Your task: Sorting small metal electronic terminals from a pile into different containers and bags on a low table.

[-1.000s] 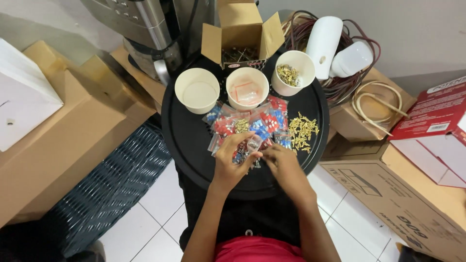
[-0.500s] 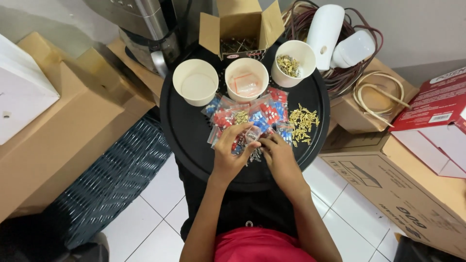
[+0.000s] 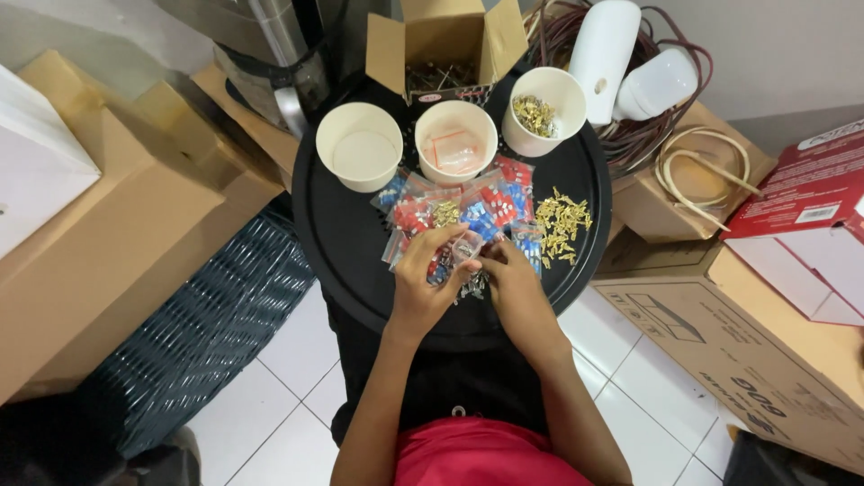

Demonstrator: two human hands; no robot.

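left hand [image 3: 425, 274]: fingers pinched on a small clear bag [image 3: 466, 247]
right hand [image 3: 510, 286]: fingertips closed on the same bag's other edge
small clear bag: held just above the round black tray [image 3: 346, 238], at its near side
behind it: pile of red and blue packets [image 3: 468, 209], loose brass terminals [image 3: 562, 225], 3 paper cups [image 3: 358, 144]

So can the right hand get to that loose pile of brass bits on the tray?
Probably yes. The right hand sits just below the brass bits on the black tray, with nothing between them, though its fingers are pinching a small clear bag.
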